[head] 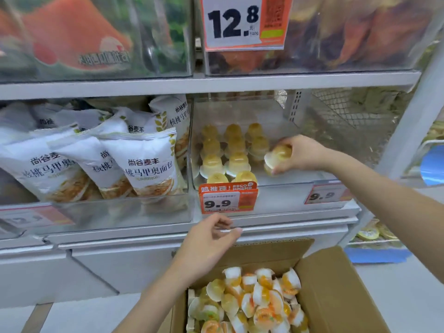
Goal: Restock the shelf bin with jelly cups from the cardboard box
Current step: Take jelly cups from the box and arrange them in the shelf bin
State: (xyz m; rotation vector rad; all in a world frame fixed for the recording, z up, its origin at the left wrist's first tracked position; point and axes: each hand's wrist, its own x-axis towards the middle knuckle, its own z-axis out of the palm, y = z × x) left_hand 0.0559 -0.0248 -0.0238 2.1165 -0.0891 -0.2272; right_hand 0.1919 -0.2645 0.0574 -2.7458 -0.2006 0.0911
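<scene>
Shop shelf, right hand [300,153] gripping yellow dome-shaped jelly cup [278,155] inside clear bin [276,188], left hand [211,239] loosely curled, empty

This was a shop aisle. Price tags reading 12.8 [242,21] at twelve o'clock and 9.9 [227,199] near centre hung on clear shelf bins [276,195], with packaged bread bags [144,164] stacked at nine o'clock.

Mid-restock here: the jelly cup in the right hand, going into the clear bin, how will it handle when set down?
The jelly cup looks like smooth rigid plastic, so probably slippery in the right hand. Its wide rim and narrower domed end suggest it sits steady rim-down, as the stacked cups do, but rolls in an arc on its side. Likely light.
</scene>
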